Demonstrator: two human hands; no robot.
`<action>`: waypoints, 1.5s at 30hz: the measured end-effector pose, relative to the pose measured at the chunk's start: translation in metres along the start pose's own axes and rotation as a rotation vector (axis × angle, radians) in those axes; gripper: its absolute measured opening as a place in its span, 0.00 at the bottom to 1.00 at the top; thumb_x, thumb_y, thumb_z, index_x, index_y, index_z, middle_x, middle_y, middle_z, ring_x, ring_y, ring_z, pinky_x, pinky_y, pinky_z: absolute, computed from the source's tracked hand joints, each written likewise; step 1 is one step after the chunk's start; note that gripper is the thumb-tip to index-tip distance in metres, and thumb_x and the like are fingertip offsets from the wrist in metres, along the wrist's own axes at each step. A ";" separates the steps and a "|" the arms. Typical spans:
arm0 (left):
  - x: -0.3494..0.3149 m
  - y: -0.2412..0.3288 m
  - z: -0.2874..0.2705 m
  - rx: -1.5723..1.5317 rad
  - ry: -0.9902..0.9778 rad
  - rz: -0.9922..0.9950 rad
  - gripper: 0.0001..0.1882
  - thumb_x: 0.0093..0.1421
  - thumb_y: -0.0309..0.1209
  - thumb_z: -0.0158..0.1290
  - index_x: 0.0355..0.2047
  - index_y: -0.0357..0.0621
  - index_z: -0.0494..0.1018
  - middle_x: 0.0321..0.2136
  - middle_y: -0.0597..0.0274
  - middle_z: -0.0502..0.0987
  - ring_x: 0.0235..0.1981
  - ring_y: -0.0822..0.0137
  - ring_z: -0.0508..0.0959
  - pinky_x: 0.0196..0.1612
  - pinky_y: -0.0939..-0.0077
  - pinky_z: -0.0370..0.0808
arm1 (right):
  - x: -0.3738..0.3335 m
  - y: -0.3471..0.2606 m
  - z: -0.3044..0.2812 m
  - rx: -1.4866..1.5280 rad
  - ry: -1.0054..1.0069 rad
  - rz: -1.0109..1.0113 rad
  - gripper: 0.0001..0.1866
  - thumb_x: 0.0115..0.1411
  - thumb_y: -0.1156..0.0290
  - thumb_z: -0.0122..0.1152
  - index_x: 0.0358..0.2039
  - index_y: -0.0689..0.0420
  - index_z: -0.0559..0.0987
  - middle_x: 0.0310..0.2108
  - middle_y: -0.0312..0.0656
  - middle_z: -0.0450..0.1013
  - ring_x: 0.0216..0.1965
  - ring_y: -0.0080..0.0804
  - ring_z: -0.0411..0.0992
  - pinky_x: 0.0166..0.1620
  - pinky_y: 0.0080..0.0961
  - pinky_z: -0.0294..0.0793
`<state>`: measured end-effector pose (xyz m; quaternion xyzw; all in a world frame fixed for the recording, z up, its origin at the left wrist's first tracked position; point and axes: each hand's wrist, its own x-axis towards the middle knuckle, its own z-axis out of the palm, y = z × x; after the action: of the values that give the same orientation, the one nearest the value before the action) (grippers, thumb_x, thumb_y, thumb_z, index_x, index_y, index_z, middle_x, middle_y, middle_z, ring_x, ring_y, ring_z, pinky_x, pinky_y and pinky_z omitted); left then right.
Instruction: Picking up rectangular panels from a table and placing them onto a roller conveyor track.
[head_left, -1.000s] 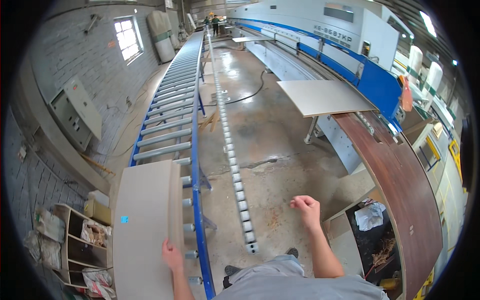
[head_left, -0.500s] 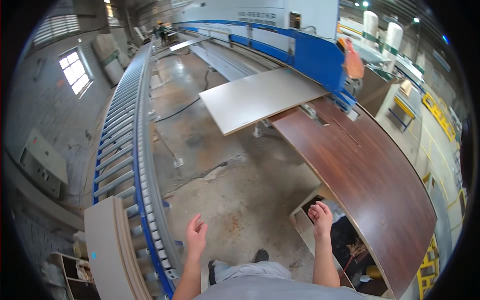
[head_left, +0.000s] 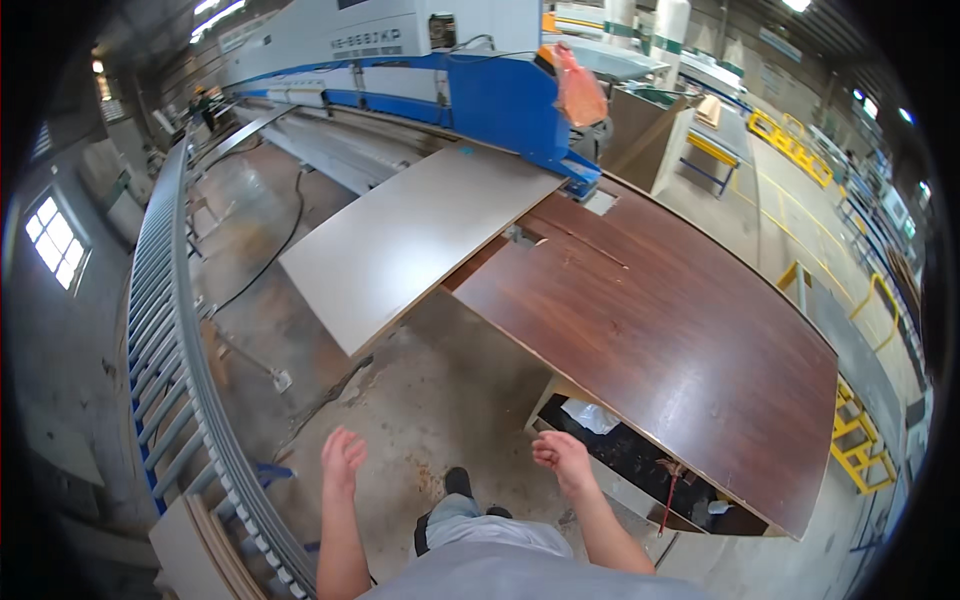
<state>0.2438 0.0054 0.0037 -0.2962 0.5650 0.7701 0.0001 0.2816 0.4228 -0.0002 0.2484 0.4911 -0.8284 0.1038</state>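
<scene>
My left hand point(head_left: 344, 462) is held over the concrete floor, its fingers loosely bent and apart, with nothing in it. My right hand point(head_left: 564, 460) hovers beside the near edge of the dark brown wood-grain table top point(head_left: 660, 340), also holding nothing, its fingers half curled. Neither hand touches anything. Ahead, a pale grey board point(head_left: 420, 240) lies flat, its right end by the blue end of a long machine point(head_left: 505, 105) and its left corner jutting over the floor. A cabinet space under the brown top holds a clear plastic bag point(head_left: 590, 415) and a red-handled brush point(head_left: 670, 490).
A roller conveyor point(head_left: 170, 400) runs along the left, with stacked panels point(head_left: 205, 550) at its near end. An orange bag point(head_left: 578, 88) hangs on the machine. Yellow metal frames point(head_left: 862, 440) stand at the right. A cable point(head_left: 285, 240) crosses the floor.
My view has turned to the right and come closer to the pale board and brown top. My feet have shifted. Both hands remain raised and empty.
</scene>
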 end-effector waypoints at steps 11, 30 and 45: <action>0.130 0.041 0.033 -0.088 0.087 -0.065 0.40 0.58 0.49 0.53 0.64 0.43 0.51 0.62 0.46 0.57 0.57 0.50 0.67 0.53 0.56 0.68 | 0.023 0.001 0.033 0.039 0.043 0.028 0.12 0.64 0.65 0.53 0.43 0.58 0.75 0.36 0.41 0.77 0.37 0.29 0.75 0.44 0.27 0.76; 0.128 0.020 0.070 -0.299 -0.225 -0.253 0.28 0.62 0.46 0.48 0.58 0.44 0.61 0.53 0.58 0.68 0.53 0.59 0.69 0.57 0.62 0.67 | 0.132 -0.013 0.127 0.251 -0.088 0.098 0.18 0.62 0.55 0.56 0.46 0.52 0.71 0.40 0.39 0.74 0.39 0.30 0.74 0.41 0.30 0.77; 0.125 0.014 0.060 -0.415 -0.309 -0.181 0.25 0.66 0.43 0.43 0.56 0.37 0.63 0.52 0.57 0.70 0.55 0.58 0.69 0.58 0.59 0.65 | 0.116 0.030 0.146 0.167 0.055 0.009 0.16 0.58 0.61 0.63 0.44 0.55 0.74 0.37 0.37 0.76 0.35 0.29 0.75 0.34 0.33 0.77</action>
<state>0.1085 0.0101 -0.0299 -0.2179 0.3598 0.9023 0.0944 0.1494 0.2899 -0.0247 0.2811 0.4219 -0.8589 0.0732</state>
